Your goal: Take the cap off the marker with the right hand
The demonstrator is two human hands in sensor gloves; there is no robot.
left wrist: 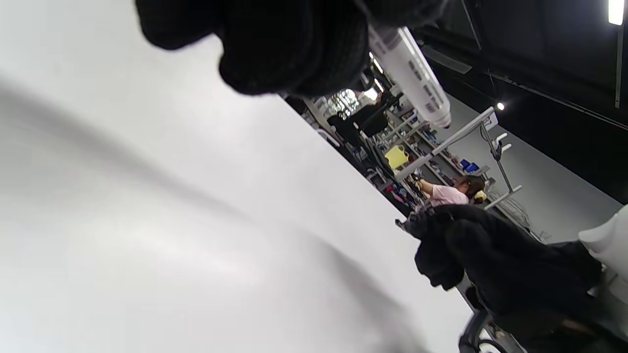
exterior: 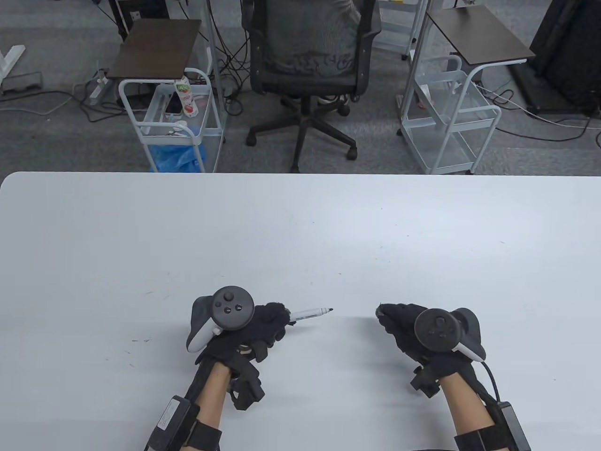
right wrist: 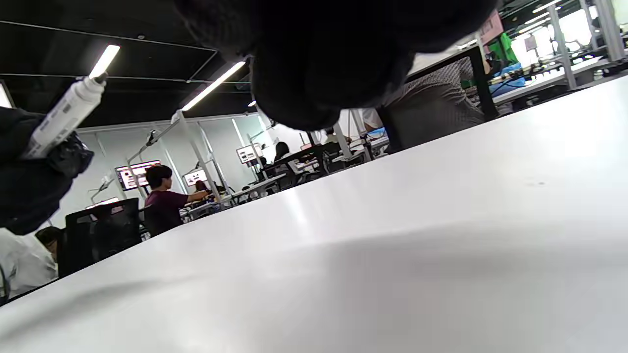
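Observation:
My left hand [exterior: 272, 322] grips a white marker [exterior: 310, 314] by its rear end, just above the white table [exterior: 300, 225]. The marker points right and its dark tip is bare. It also shows in the left wrist view [left wrist: 412, 73] and the right wrist view [right wrist: 61, 117]. My right hand [exterior: 392, 319] is a short way to the right of the tip, apart from it. Its fingers are curled together and pinch a small black marker cap [exterior: 379, 309], which is hard to tell from the black glove. The right wrist view shows only the gloved fingers [right wrist: 333, 54].
Beyond the table's far edge stand a black office chair [exterior: 310, 56] and two white wire carts, one at the left [exterior: 173, 112] and one at the right [exterior: 450, 122].

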